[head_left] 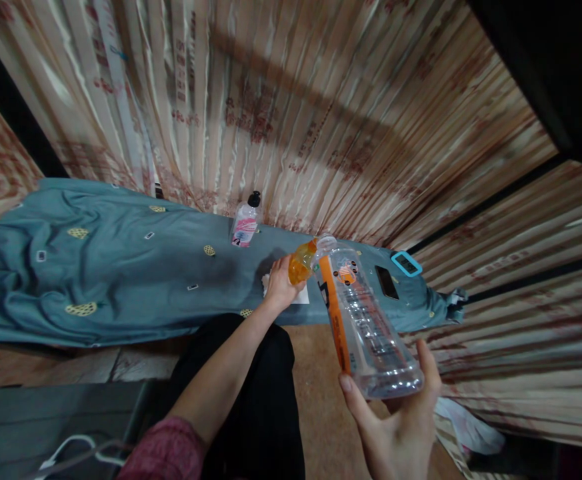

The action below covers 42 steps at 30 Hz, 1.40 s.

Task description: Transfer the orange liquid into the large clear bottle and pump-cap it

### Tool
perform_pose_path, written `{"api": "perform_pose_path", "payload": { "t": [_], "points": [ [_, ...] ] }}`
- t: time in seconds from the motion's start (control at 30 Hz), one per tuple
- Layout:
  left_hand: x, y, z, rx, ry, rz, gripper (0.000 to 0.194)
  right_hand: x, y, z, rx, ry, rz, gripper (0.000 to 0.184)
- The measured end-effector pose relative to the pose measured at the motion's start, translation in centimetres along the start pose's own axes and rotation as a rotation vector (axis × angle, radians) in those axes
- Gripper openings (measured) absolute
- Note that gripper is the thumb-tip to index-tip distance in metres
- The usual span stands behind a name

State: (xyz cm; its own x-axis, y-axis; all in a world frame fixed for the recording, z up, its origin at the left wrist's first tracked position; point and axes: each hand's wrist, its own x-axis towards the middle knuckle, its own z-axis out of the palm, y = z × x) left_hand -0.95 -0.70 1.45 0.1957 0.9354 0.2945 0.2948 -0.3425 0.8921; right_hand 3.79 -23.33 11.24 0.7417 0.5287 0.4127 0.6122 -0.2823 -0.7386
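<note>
My right hand (395,427) grips the base of a large clear plastic bottle (365,320) with an orange label. The bottle tilts away from me, its neck toward the upper left. My left hand (281,283) is wrapped around a smaller bottle (301,262) that holds orange-yellow liquid. The mouths of the two bottles meet or nearly meet; I cannot tell whether they touch. Under my left hand lies a white piece of paper (301,295), partly hidden by the hand.
A teal pineapple-print cloth (171,267) covers the long surface before me. On it stand a clear pump bottle (245,223) with a black top, a dark phone (387,283) and a blue-framed device (406,264). A patterned curtain (291,120) hangs behind. A grey box (61,420) sits lower left.
</note>
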Motion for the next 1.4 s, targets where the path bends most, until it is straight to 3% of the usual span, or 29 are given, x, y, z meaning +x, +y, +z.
{"api": "perform_pose_path", "payload": {
  "t": [0.33, 0.77, 1.03, 1.27, 1.4],
  "points": [
    [0.0, -0.1, 0.1, 0.0, 0.01, -0.008, 0.061, 0.5, 1.6, -0.1, -0.044, -0.008, -0.131, 0.116],
    [-0.1, 0.1, -0.1, 0.004, -0.007, -0.031, 0.06, 0.2, 0.0, -0.1, 0.013, 0.014, -0.006, 0.118],
    [-0.1, 0.0, 0.0, 0.012, -0.009, -0.022, 0.06, 0.5, 1.2, -0.4, -0.042, -0.006, -0.071, 0.118],
    [-0.1, -0.3, 0.1, 0.014, 0.005, -0.002, 0.06, 0.2, 0.5, -0.1, 0.036, 0.006, -0.003, 0.115],
    [-0.1, -0.2, 0.1, 0.009, 0.009, 0.002, 0.058, 0.3, 0.9, -0.3, 0.027, 0.003, -0.035, 0.117]
  ]
}}
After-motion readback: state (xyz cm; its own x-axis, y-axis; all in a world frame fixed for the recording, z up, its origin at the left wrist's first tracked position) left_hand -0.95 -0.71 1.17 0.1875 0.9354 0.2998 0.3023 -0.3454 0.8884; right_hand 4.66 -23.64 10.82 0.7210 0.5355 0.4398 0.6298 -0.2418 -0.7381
